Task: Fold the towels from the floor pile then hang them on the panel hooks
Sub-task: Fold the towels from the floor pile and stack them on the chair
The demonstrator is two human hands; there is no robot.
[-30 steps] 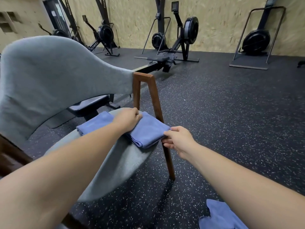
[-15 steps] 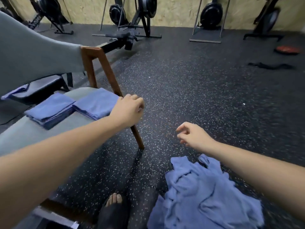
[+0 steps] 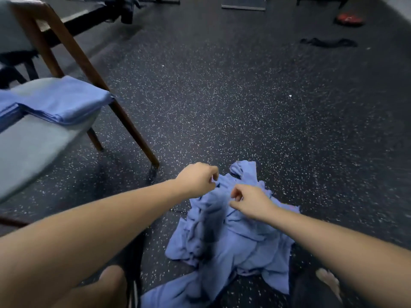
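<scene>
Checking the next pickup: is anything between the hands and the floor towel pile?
Nothing visible. The left hand and right hand are directly over the towel pile; contact is unclear.

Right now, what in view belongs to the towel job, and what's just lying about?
Job: floor towel pile; folded towels on the chair seat; left hand and right hand over the pile, grip unclear.
Lying about: red object; black strap-like thing; machine bases far off.

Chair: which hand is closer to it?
Left. The left hand is just right of the chair; the right hand is farther right, over the towel pile.
</scene>
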